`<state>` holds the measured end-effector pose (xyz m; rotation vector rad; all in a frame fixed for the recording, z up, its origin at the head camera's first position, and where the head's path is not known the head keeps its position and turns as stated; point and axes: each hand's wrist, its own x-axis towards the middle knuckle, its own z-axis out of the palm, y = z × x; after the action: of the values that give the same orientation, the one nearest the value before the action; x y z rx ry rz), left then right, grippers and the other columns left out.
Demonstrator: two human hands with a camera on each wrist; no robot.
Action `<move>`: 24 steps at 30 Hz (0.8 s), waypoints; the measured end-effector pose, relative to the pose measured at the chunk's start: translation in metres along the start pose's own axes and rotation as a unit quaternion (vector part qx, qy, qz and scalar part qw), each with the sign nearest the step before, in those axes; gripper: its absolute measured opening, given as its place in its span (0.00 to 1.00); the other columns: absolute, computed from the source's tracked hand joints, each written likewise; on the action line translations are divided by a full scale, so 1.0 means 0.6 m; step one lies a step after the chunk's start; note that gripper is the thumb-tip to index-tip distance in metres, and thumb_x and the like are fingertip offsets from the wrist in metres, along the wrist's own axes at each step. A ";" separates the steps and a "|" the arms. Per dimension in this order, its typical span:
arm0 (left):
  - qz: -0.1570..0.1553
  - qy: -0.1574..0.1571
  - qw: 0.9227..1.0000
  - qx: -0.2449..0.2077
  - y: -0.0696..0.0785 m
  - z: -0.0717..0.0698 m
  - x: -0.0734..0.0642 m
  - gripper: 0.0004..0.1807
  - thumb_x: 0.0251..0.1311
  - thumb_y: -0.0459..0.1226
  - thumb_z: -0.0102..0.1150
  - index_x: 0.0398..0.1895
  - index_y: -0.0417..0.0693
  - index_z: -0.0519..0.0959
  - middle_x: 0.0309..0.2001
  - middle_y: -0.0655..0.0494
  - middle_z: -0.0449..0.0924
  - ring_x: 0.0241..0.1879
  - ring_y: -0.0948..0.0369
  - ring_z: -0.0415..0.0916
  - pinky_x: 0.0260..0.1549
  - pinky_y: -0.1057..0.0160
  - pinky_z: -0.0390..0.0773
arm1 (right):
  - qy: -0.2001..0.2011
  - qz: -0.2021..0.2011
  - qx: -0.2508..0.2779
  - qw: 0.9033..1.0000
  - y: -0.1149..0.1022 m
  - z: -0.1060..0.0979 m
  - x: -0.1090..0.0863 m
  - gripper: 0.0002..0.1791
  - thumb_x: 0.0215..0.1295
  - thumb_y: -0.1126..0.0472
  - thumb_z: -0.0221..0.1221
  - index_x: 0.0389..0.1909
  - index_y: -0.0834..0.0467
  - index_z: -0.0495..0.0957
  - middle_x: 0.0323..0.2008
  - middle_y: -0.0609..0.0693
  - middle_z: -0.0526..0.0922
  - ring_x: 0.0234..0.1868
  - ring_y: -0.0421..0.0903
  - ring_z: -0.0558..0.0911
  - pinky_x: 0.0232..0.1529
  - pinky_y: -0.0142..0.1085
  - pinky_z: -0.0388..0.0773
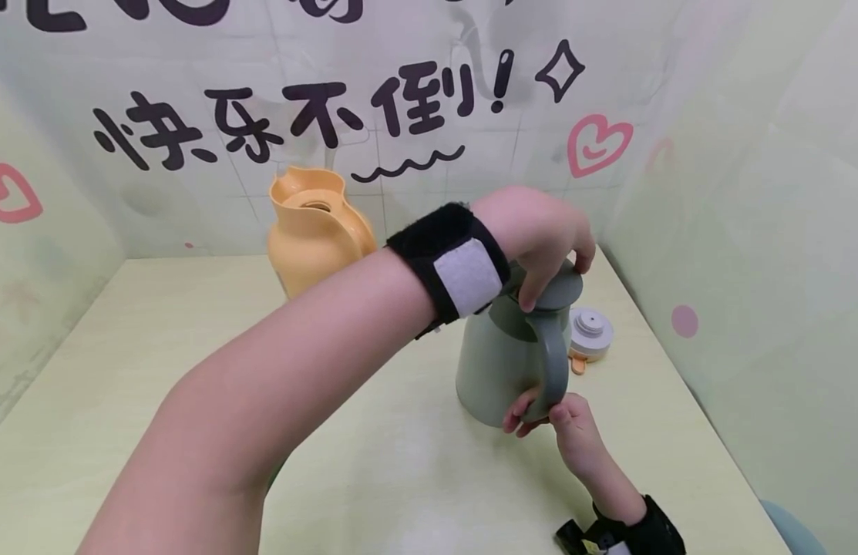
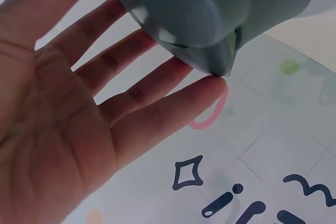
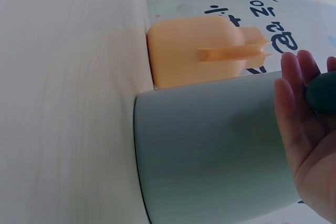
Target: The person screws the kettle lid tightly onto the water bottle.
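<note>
On the desk (image 1: 394, 470), right of centre in the head view: near jug (image 1: 491, 378), with lid (image 1: 563, 289) on top, beneath left fingers (image 1: 583, 258), and handle (image 1: 555, 362) at its front right, lower end between right fingers (image 1: 517, 408) and thumb. Farther back, left of centre: far jug (image 1: 307, 247), partly behind left forearm (image 1: 317, 354). Just right of near jug: stopper (image 1: 590, 327). Behind the desk, across upper frame: back wall (image 1: 540, 166).

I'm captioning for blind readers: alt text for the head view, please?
A person's left grip holds the lid of a gray-green pitcher while the right grip holds its handle; an orange pitcher stands to the left.
</note>
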<state>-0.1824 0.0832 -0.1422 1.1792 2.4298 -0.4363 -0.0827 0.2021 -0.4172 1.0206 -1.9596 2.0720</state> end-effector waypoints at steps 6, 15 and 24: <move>0.024 -0.012 1.000 0.008 -0.002 -0.001 0.002 0.39 0.48 0.43 0.74 0.65 0.65 0.67 0.56 0.64 0.68 0.52 0.64 0.64 0.45 0.65 0.72 | 0.000 0.010 -0.004 1.000 -0.002 0.000 -0.002 0.31 0.73 0.39 0.39 0.36 0.64 0.76 0.32 0.51 0.84 0.31 0.44 0.84 0.27 0.41 0.80; 0.052 -0.026 0.998 0.006 -0.008 0.002 0.001 0.40 0.50 0.39 0.72 0.67 0.66 0.66 0.60 0.62 0.68 0.53 0.63 0.65 0.46 0.65 0.71 | -0.003 0.000 0.001 1.000 -0.001 0.001 -0.002 0.30 0.73 0.40 0.39 0.37 0.62 0.77 0.33 0.51 0.84 0.32 0.45 0.84 0.27 0.41 0.80; 0.039 -0.022 0.999 0.001 -0.010 0.005 -0.002 0.40 0.51 0.38 0.70 0.67 0.71 0.65 0.58 0.65 0.67 0.53 0.64 0.63 0.44 0.66 0.71 | -0.003 -0.005 -0.001 1.000 0.001 0.000 -0.002 0.30 0.73 0.40 0.39 0.38 0.61 0.77 0.32 0.52 0.84 0.32 0.44 0.84 0.27 0.41 0.80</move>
<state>-0.1857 0.0776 -0.1440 1.2472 2.3382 -0.4365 -0.0822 0.2027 -0.4186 1.0342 -1.9561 2.0630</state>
